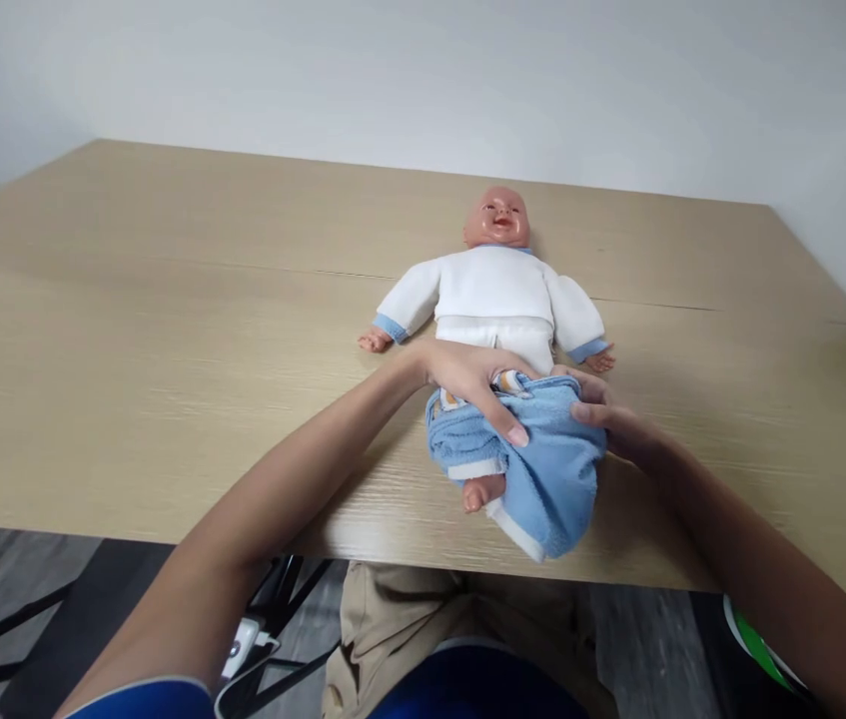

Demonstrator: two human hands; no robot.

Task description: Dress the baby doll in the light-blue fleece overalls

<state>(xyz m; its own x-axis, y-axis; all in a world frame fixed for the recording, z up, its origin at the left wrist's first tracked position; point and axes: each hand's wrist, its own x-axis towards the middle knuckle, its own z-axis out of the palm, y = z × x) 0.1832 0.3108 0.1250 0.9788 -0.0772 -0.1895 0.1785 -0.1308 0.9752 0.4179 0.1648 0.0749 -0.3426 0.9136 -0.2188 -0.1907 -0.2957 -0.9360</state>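
Reaching in from the lower left of the frame, the left hand (476, 384) lies half-open across the waistband of the blue trousers (553, 474); whether its hidden thumb grips, I cannot tell. The doll (493, 285) wearing them lies on its back at the centre of the wooden table (130, 330). Right of centre, the right hand (606, 411) curls closed on the waistband's other side.

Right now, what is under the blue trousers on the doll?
Patterned cloth peeks out at the top, and one bare foot pokes out below. The blue trousers, left hand and right hand cover the hips and other leg.
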